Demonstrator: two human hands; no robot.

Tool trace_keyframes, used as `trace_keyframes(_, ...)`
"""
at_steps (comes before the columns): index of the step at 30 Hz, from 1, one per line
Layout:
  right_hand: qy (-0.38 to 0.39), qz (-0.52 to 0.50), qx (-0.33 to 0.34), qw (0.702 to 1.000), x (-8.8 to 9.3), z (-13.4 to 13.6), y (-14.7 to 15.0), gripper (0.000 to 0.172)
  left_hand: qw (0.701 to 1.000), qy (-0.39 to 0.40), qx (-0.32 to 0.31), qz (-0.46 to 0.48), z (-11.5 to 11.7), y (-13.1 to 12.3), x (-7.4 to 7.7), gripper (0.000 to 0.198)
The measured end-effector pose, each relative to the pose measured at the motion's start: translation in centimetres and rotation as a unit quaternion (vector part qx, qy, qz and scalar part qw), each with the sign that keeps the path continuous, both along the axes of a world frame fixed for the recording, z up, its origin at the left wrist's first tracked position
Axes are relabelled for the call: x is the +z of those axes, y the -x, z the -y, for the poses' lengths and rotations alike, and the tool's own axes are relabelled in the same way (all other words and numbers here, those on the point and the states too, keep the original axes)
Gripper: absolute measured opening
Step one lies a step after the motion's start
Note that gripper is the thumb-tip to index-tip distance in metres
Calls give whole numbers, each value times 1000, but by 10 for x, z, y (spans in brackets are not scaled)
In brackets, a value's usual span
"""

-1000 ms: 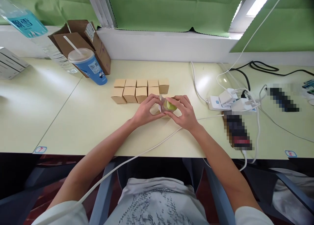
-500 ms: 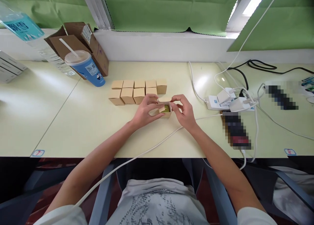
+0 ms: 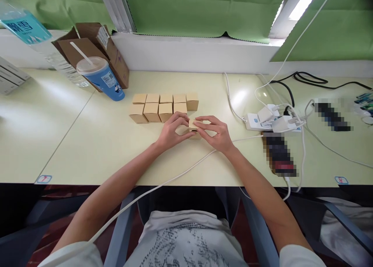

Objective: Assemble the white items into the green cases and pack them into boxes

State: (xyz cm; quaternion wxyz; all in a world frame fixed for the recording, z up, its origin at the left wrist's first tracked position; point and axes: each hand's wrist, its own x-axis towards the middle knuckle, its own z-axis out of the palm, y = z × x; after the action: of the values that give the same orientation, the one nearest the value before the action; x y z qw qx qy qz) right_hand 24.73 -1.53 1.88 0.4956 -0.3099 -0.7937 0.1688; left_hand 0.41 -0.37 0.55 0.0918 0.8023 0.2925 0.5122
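The small tan cardboard box (image 3: 191, 125) is located on the pale yellow tabletop (image 3: 116, 146), between the two bare hands and in front of the right-hand end of the box group. The left hand (image 3: 173, 131) is set against the left side of the box, fingers and thumb curved in a narrow grip, with the thumb tip at the front edge. The right hand (image 3: 217, 134) contacts the box from the right: fingertips rest on the top flap, and the thumb bears on the front edge. A dark gap is visible beneath the front edge of the flap. The fingers cover both sides of the box; its interior cannot be made out, and its lower front is only partly visible. Beyond the hands, nine matching tan cardboard boxes (image 3: 151, 112) stand in two rows, five at the back and four in front; the left hand overlaps the lower part of the rightmost front box. A thin white cable (image 3: 175, 178) crosses the tabletop and is hidden where the right wrist passes over it. The clear plastic bottle with a turquoise label (image 3: 27, 27) is cut off at the frame edge. Two dark rectangular objects (image 3: 281, 152) at right are pixelated, their detail unreadable.
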Motion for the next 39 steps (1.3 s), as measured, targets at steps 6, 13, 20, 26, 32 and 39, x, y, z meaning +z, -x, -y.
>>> trace_keyframes(6, -20, 45, 11, 999, 0, -4, -11, 27, 1000, 3, -10, -15, 2, 1, 2, 31)
trace_keyframes(13, -22, 108, 20, 994, 0, -4, -14, 31, 997, -56, 1, -53, 5, -6, -7, 9)
trace_keyframes(20, 64, 66, -16, 996, 2, -26, -47, 25, 982, -97, 159, -32, -4, 90, 36, 37)
trace_keyframes(26, 228, 83, -17, 970, -5, -74, -32, 126, 936, 297, 169, 83, -24, 215, 1, 152)
trace_keyframes(32, 315, 26, 84, 945, -2, -113, 25, 194, 905, 389, 111, 134, -44, 182, -13, 164)
trace_keyframes(39, 276, 24, 43, 960, -20, -111, -2, 169, 910, 359, 74, 192, -77, 135, -16, 124)
